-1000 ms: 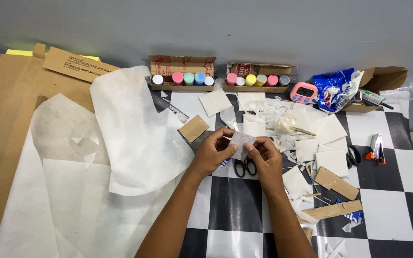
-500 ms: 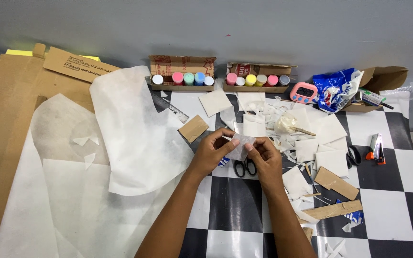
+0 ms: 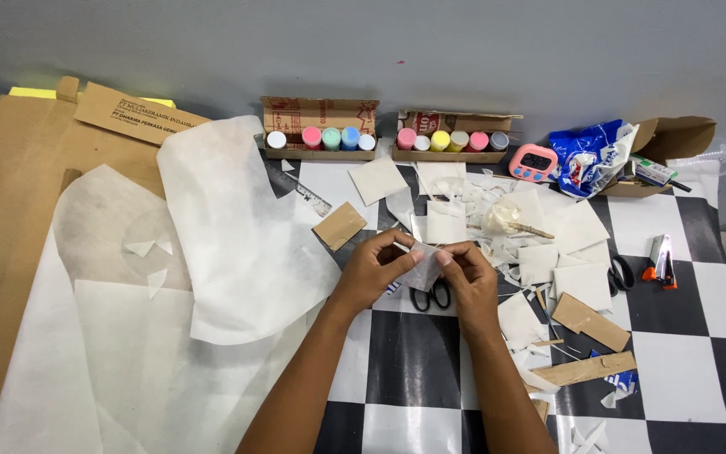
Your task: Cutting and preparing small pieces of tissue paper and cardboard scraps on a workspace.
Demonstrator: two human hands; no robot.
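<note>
The left hand (image 3: 377, 271) and the right hand (image 3: 466, 276) both pinch a small white sheet (image 3: 424, 266) between fingertips, held above the scissors (image 3: 429, 295) near the middle of the checkered mat (image 3: 413, 353).

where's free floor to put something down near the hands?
Bare checkered floor between the forearms, below the black scissors. More bare squares at lower right, below the cutter. Crowded: white paper squares and cardboard strips right of the right hand; white sheet at left.
</note>
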